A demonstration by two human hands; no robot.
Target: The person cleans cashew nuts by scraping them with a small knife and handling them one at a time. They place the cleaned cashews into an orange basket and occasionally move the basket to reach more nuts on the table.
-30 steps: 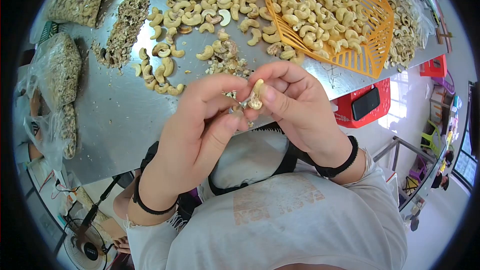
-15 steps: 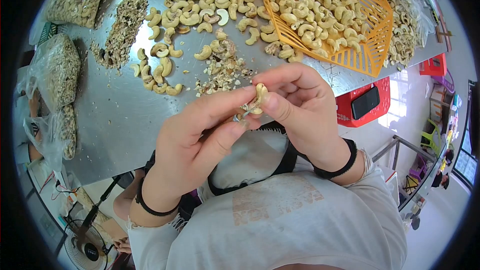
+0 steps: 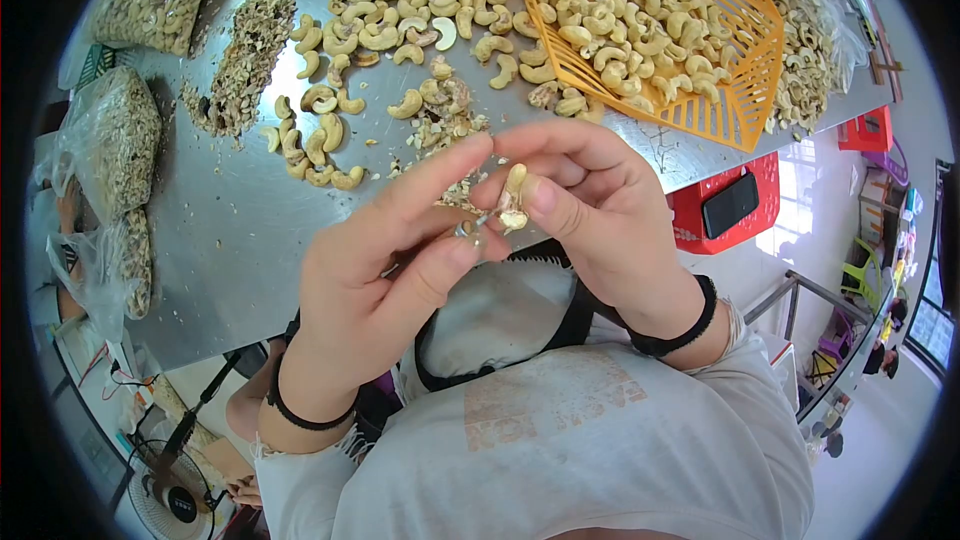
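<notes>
1. Right hand [image 3: 605, 225]: thumb and fingers are clamping one cashew [image 3: 514, 198]. Thumb is pressing its right side, index is arching over it; I can't tell which fingertip is backing it from behind.
2. Left hand [image 3: 375, 255]: thumb and bent fingers are pinching a small metal tool [image 3: 468, 229]. Index is stretching well away from the thumb, leaving a wide gap; its tip is sitting right by the right index tip. Can't tell if those two are touching.
3. Tool's end is pointing at the cashew. Contact: can't tell.
4. Cashew is standing roughly upright between both hands, in front of the torso, around the near edge of the metal table [image 3: 230, 270]. Brownish patches are showing on it.
5. Skin flakes [image 3: 450, 128] are lying just beyond the hands; loose cashews [image 3: 430, 0] are spreading farther back.
6. Orange basket [image 3: 742, 118] is holding more cashews, off to the right.
</notes>
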